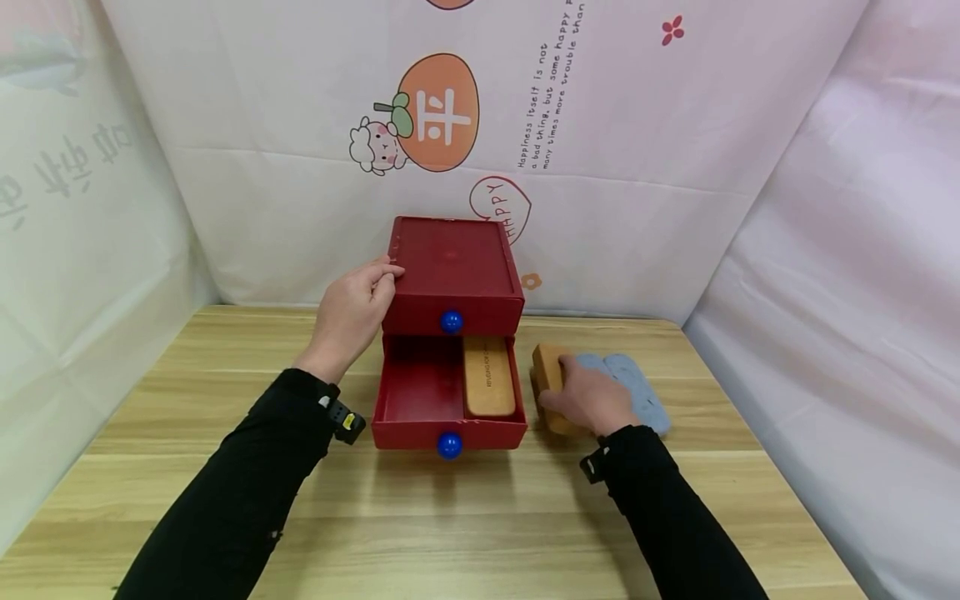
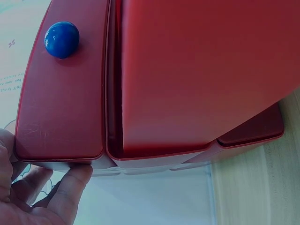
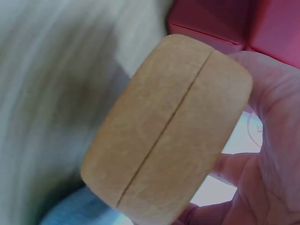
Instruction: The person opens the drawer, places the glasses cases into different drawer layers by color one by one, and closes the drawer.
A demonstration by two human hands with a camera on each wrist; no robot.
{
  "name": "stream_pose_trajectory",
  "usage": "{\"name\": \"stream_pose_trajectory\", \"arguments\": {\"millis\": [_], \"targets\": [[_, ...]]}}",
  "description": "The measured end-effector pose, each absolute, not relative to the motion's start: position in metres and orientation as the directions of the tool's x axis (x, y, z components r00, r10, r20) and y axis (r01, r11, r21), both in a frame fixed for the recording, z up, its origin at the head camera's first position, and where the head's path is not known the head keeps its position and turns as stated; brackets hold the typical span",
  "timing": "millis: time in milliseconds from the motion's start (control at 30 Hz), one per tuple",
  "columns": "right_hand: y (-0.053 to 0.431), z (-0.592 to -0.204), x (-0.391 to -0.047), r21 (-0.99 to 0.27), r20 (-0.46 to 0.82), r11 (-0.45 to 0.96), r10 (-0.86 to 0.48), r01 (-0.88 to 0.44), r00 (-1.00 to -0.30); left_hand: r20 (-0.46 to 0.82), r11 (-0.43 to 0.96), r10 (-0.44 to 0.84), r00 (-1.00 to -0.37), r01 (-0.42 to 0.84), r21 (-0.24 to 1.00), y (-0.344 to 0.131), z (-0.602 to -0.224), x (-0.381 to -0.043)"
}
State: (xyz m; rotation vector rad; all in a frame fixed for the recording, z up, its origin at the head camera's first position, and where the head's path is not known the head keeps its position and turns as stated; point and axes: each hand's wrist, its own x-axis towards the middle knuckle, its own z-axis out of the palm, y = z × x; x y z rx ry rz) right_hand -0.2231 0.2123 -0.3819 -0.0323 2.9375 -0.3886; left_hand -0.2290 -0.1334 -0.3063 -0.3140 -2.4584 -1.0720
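Observation:
A red drawer unit with blue round knobs stands at the back of the table. Its upper drawer is closed, and a lower drawer is pulled out. My left hand holds the unit's upper left edge, its fingers over the corner in the left wrist view. Inside the pulled-out drawer, on its right side, lies a tan case with printed lettering. Right of the drawer, my right hand grips a second tan case, which has a dark seam down its middle. The hand hides part of this case in the head view.
Blue-grey rounded pieces lie beside the right hand. White printed cloth hangs behind the wooden table and at both sides. A bare red compartment fills the pulled-out drawer's left part.

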Motion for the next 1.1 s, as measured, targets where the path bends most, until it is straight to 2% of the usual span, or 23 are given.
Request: {"name": "stream_pose_trajectory", "arguments": {"millis": [333,1100], "targets": [[0.216,-0.356,-0.221,-0.322,-0.09,0.946,-0.066,-0.034,-0.994,0.478,0.679,0.03,-0.878,0.369,0.635,-0.133,-0.306,-0.228],[0.219,-0.287,-0.197,-0.363,0.098,0.924,-0.089,-0.12,-0.991,0.465,0.673,0.038,-0.885,0.366,0.642,-0.135,-0.307,-0.231]]}}
